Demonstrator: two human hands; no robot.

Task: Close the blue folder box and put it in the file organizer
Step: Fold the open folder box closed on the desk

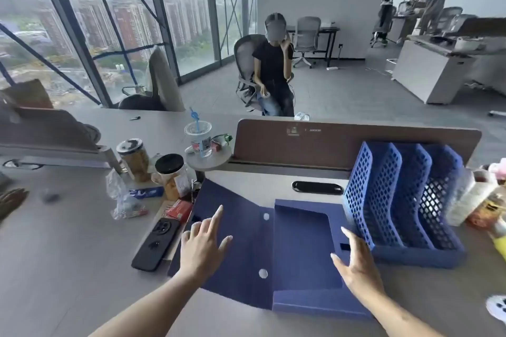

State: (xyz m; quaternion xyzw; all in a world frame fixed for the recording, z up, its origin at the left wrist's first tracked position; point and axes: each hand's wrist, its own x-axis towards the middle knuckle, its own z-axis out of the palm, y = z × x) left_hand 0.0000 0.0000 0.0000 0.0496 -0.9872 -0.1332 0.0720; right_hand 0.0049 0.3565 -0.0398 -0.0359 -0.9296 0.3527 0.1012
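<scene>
The blue folder box (301,249) lies open and flat on the desk in front of me, its lid flap spread to the left and its shallow tray to the right. My left hand (204,243) hovers over the lid flap with fingers spread, holding nothing. Over the tray's right edge is my right hand (356,262), fingers apart and empty. The blue mesh file organizer (402,200) stands just right of the box, with three upright slots, all without files.
A black phone (156,243) and a red packet (179,209) lie left of the lid. Jars, a plastic cup (198,139) and a bag crowd the back left. Bottles and snacks (479,200) stand right of the organizer. A brown divider panel (342,142) runs behind. A person sits beyond.
</scene>
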